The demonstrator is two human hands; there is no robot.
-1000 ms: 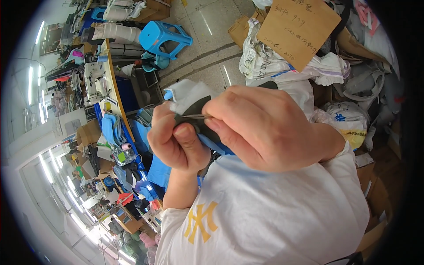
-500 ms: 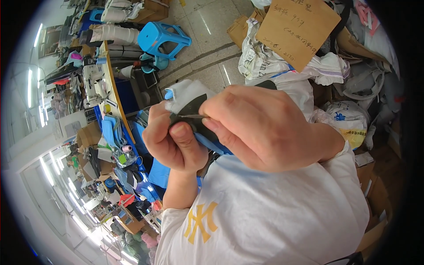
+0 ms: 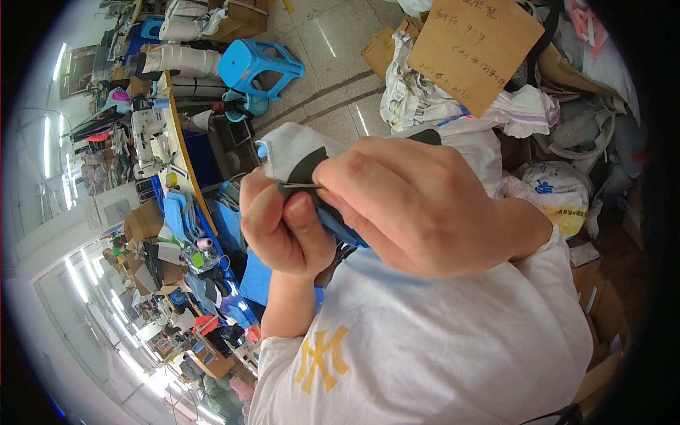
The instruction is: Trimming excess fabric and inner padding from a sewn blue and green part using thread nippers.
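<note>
A sewn fabric piece (image 3: 290,145) in white, dark grey and blue is held up in front of my chest. My left hand (image 3: 287,230) is closed on its near left edge, thumb up and fingers curled. My right hand (image 3: 418,205) pinches a slim metal tool (image 3: 301,185), whose exposed end lies against the dark grey part beside my left thumb. Most of the tool is hidden in my right fist, so its kind does not show. A small light-blue bit (image 3: 262,149) sticks out at the piece's far left corner. My right hand covers much of the cloth.
To the left runs a work table (image 3: 185,159) with a sewing machine (image 3: 150,138), blue cloth pieces (image 3: 177,209) and a thread spool (image 3: 204,243). A blue plastic stool (image 3: 248,62) stands on the tiled floor. White sacks (image 3: 471,152) and a brown cardboard sheet (image 3: 476,53) lie at the far right.
The fabric's far left corner has shifted slightly left. My left hand has moved a little to the right, with its thumb slightly higher. My right hand keeps its pinch on the tool.
</note>
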